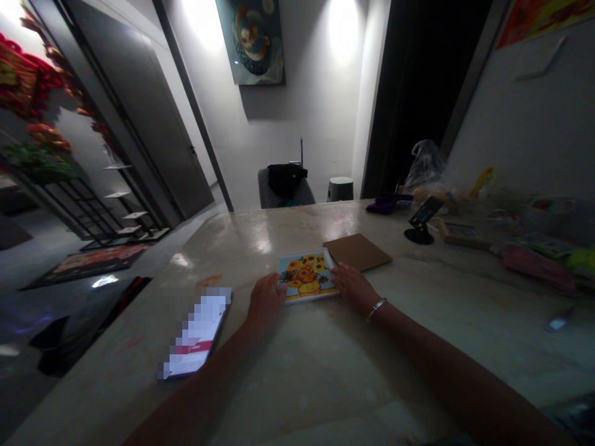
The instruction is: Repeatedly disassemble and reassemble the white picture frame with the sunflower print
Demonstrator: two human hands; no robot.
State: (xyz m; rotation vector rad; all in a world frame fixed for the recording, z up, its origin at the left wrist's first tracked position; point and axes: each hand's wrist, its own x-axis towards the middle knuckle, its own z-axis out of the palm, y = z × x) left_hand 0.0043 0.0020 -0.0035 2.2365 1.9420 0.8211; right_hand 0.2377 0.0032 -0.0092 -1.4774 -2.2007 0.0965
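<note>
A phone [198,331], its screen pixelated, lies flat on the tabletop [260,248], left of the work area. The left hand [267,301] is just right of the phone, partly open, with its fingers laid against the left edge of the sunflower panel [307,275]. The panel lies flat near the tabletop's front edge, between both hands. The right hand [354,286], with a bracelet [375,310] at the wrist, is also partly open, its fingers resting on the panel's right edge. Neither hand shows a closed grip.

The panel appears thin, stiff and light. Take hold at opposing side edges, keeping fingers off the painted face, which may mark. On a glossy tabletop, a flat panel may slide under pressure, and its low profile makes lifting by the edges harder.

A brown board [357,251] lies just beyond the panel's far right corner. Further right stands a black phone stand [421,220].
</note>
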